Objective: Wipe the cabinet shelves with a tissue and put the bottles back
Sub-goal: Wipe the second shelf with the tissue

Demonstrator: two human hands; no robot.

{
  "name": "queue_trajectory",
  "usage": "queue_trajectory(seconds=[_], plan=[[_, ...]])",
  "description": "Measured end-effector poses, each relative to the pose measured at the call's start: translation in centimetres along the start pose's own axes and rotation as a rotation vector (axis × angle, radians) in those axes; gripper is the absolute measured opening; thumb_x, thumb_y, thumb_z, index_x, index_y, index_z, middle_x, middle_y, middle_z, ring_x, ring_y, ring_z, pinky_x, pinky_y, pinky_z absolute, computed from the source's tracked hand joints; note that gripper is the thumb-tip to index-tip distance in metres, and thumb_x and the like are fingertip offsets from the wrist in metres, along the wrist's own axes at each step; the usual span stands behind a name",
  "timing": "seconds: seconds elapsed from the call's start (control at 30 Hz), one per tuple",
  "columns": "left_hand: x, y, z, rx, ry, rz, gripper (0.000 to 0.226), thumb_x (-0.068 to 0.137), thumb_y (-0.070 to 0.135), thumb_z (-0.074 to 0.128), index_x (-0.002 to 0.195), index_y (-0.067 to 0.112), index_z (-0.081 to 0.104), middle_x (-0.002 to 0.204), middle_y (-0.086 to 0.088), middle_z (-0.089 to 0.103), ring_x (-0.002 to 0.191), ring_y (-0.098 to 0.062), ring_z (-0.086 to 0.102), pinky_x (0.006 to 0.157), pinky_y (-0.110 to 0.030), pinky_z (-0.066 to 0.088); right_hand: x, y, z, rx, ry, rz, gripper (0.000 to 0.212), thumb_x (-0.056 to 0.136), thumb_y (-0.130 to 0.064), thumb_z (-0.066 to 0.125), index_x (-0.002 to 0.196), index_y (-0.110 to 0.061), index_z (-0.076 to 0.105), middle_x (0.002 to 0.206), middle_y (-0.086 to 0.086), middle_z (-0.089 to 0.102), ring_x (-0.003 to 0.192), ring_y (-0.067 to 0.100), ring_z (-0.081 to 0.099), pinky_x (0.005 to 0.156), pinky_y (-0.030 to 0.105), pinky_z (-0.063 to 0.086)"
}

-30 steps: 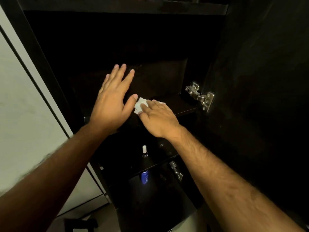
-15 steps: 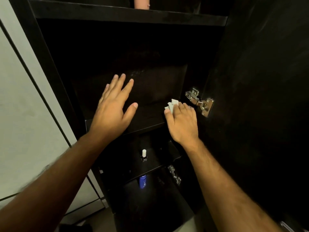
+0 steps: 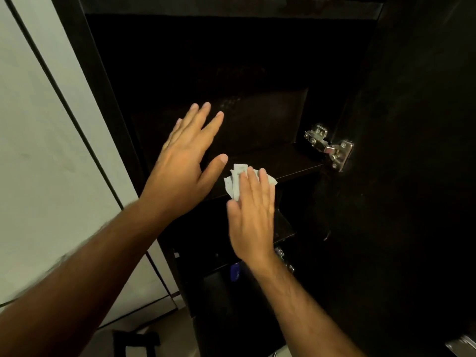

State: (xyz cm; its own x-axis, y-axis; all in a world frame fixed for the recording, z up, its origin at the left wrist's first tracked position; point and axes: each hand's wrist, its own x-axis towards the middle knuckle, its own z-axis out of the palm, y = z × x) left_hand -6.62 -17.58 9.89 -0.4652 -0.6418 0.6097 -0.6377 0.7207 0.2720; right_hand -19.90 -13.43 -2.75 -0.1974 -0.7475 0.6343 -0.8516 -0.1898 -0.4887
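We see our right hand [image 3: 251,215] pressing a crumpled white tissue [image 3: 235,180] flat-fingered on the dark wooden cabinet shelf [image 3: 283,161] — its front edge. Our left hand [image 3: 185,166] hovers spread, empty. Better to keep even pressure — sweeping corner to corner.

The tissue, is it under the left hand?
No, the tissue lies under the right hand's straight fingers on the shelf; the left hand is spread open beside it.
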Motion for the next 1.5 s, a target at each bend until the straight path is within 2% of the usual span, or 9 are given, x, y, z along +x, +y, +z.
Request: queue_trajectory(seconds=[0.13,0.37,0.6,0.73,0.8,0.87,0.97,1.23,1.5], plan=[[-0.3,0.2,-0.8,-0.032,-0.001,0.027,0.062,0.098,0.034,0.047,0.153,0.02,0.023,0.162,-0.003,0.014,0.15,-0.011,0.002,0.121,-0.031,0.002,3.5,3.0,-3.6,-0.06,0.004,-0.024,0.038,0.099,-0.029,0.041,0.124,-0.015,0.065,0.13,-0.002,0.063,0.133,0.014,0.045,0.119,0.035,0.017],[-0.2,0.3,-0.1,-0.061,-0.027,0.007,0.062,0.099,0.033,0.05,0.153,0.024,0.023,0.162,0.0,0.012,0.149,-0.009,-0.001,0.119,-0.028,-0.001,8.7,4.3,-5.9,-0.121,-0.141,0.087,0.018,0.093,-0.013,0.057,0.092,-0.011,0.075,0.095,0.004,0.074,0.095,0.018,0.068,0.085,0.039,0.055],[1.6,0.2,0.6,-0.04,-0.009,-0.019,0.062,0.099,0.035,0.048,0.153,0.027,0.019,0.163,0.004,0.009,0.149,-0.006,-0.003,0.12,-0.027,-0.002,15.0,2.9,-8.8,0.575,0.42,0.46,0.023,0.09,-0.012,0.055,0.074,-0.012,0.071,0.072,0.003,0.065,0.068,0.016,0.062,0.067,0.041,0.054],[2.3,0.6,0.7,-0.024,0.029,-0.024,0.062,0.098,0.035,0.048,0.153,0.028,0.02,0.162,0.005,0.01,0.149,-0.004,-0.002,0.12,-0.028,0.0,19.4,1.7,-9.7,0.508,0.62,0.254,0.022,0.098,-0.015,0.05,0.084,-0.01,0.067,0.081,-0.002,0.065,0.072,0.002,0.058,0.073,0.032,0.054],[2.5,0.6,0.8,-0.025,0.046,-0.019,0.061,0.099,0.036,0.047,0.152,0.029,0.019,0.162,0.005,0.011,0.149,-0.004,-0.002,0.12,-0.029,0.001,20.8,1.6,-8.2,0.42,0.502,0.185,0.023,0.1,-0.019,0.044,0.108,-0.01,0.064,0.111,0.007,0.064,0.1,0.007,0.058,0.097,0.036,0.047],[2.8,0.6,0.7,-0.04,0.055,-0.021,0.058,0.1,0.039,0.043,0.152,0.03,0.019,0.162,0.005,0.012,0.149,-0.004,0.0,0.121,-0.03,0.002,21.0,2.0,-5.8,0.239,0.293,0.164,0.062,0.1,-0.038,0.034,0.152,-0.007,0.023,0.159,0.017,0.021,0.147,0.023,0.018,0.122,0.035,0.01],[3.1,0.3,0.6,-0.057,0.058,-0.04,0.059,0.097,0.049,0.031,0.153,0.029,0.021,0.162,0.003,0.016,0.149,-0.006,0.004,0.122,-0.034,0.005,18.8,2.8,-2.5,0.203,0.155,0.267,0.08,0.096,-0.058,0.018,0.152,-0.01,-0.013,0.16,0.012,-0.021,0.147,0.02,-0.022,0.121,0.042,-0.009],[3.5,-0.1,0.6,-0.058,0.078,-0.078,0.062,0.096,0.052,0.024,0.153,0.027,0.023,0.161,0.001,0.019,0.149,-0.005,0.006,0.121,-0.031,0.004,20.1,-0.2,-3.2,0.751,0.169,0.884,0.091,0.094,-0.069,0.016,0.152,-0.005,-0.014,0.157,0.013,-0.028,0.146,0.025,-0.024,0.119,0.044,-0.01],[3.6,-0.1,0.1,-0.081,0.096,-0.072,0.064,0.095,0.054,0.024,0.152,0.025,0.025,0.16,0.0,0.023,0.148,-0.008,0.011,0.121,-0.033,0.007,23.2,-1.0,-4.4,0.409,0.423,0.291,0.082,0.092,-0.057,0.023,0.154,-0.007,0.004,0.162,0.016,-0.006,0.15,0.028,-0.01,0.12,0.041,-0.009]])
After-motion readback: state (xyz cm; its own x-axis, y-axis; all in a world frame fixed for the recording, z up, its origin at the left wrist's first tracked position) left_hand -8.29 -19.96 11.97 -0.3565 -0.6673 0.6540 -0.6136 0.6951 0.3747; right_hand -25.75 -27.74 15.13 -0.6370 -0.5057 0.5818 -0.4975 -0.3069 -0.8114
